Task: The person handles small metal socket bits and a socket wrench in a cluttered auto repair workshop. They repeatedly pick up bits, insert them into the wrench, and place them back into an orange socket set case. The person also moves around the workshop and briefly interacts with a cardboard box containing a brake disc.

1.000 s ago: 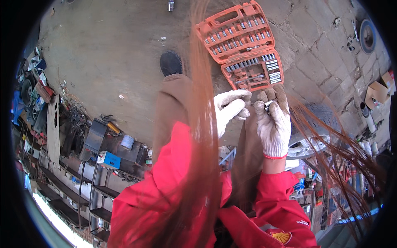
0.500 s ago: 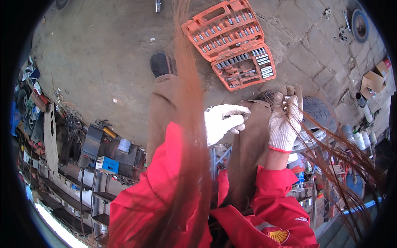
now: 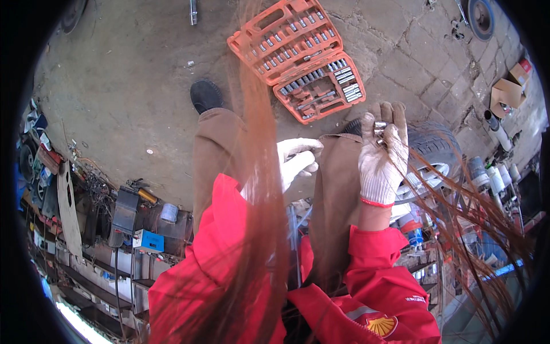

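My right hand, in a white knit glove with a red cuff edge, is turned palm up with its fingers partly bent. It holds small shiny metal sockets against the palm and fingers. Over my lap, my left hand, also gloved, has its fingers curled and pressed together; whether something is in them is hidden. An open orange socket case lies on the floor ahead, with rows of sockets in both halves and some bare slots in the nearer half.
A tyre lies right beside my right hand. A metal cylinder rests on the floor at the far left. Cardboard boxes and a wheel are on the right. Shelves and a blue box stand at the left. Loose hair hangs across the view.
My right hand has opened somewhat, its fingers straighter, so the sockets show more plainly. My left hand stays curled over my lap. The whole view has shifted a little.
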`<state>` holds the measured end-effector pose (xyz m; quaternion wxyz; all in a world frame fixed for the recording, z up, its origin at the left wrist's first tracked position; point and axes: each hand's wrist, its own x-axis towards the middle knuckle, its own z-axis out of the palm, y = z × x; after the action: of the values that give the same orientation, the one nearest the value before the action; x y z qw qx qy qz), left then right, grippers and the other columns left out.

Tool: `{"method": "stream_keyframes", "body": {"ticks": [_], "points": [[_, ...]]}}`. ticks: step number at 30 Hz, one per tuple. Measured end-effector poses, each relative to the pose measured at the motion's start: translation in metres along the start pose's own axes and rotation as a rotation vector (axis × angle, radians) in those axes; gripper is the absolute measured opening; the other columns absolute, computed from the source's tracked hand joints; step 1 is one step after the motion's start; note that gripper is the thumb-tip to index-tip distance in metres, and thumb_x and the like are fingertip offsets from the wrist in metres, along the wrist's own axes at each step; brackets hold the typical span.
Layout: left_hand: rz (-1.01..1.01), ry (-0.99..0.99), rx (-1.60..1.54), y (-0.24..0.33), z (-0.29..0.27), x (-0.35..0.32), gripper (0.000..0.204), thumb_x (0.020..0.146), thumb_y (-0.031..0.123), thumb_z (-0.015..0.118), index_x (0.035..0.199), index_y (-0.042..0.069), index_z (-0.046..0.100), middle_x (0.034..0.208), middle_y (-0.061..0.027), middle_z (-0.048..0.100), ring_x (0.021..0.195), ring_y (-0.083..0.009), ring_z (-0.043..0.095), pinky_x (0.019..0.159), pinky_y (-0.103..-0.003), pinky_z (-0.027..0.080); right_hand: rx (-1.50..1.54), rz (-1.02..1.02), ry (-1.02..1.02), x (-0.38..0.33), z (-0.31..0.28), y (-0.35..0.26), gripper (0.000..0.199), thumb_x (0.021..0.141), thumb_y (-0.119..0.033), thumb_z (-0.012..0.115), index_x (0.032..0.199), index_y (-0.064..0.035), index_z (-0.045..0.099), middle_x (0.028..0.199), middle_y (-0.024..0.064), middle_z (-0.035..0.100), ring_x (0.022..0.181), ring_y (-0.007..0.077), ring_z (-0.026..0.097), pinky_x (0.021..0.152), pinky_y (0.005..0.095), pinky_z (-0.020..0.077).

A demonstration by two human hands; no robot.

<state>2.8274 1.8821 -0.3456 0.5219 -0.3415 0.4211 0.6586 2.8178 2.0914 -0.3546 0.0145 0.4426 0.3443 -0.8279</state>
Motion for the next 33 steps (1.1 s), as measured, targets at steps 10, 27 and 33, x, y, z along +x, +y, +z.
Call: {"method": "stream_keyframes", "body": {"ticks": [10,27,33], "points": [[0.148,0.189,-0.072,-0.011,-0.003,0.005,0.031,0.094,0.009,0.059,0.123,-0.003,0.059,0.106,-0.0063,0.066,0.087,-0.0118,0.064,0.075,-0.025,0.052,0.556,0.406,-0.211,-0.018,0.032,0.017,0.073,0.094,-0.049,0.052,0.142,0.0044,0.037,0.142,0.0262,0.043,0.132,0.0388,0.043,0.108,0.0561,0.0365],[0.199,0.197,-0.108,-0.019,-0.008,0.005,0.03,0.094,0.01,0.059,0.122,-0.002,0.06,0.105,-0.0047,0.066,0.088,-0.0092,0.062,0.073,-0.023,0.051,0.413,0.463,-0.225,-0.021,0.035,0.023,0.082,0.093,-0.056,0.051,0.142,0.0069,0.034,0.141,0.0263,0.044,0.131,0.039,0.043,0.109,0.0556,0.0363],[0.17,0.194,-0.109,-0.012,-0.006,0.005,0.03,0.094,0.01,0.059,0.122,-0.002,0.06,0.106,-0.0037,0.065,0.09,-0.0076,0.06,0.076,-0.023,0.05,0.393,0.453,-0.192,-0.024,0.038,0.02,0.08,0.094,-0.054,0.05,0.142,0.0067,0.034,0.14,0.0258,0.045,0.13,0.0387,0.044,0.108,0.055,0.0379]]}}
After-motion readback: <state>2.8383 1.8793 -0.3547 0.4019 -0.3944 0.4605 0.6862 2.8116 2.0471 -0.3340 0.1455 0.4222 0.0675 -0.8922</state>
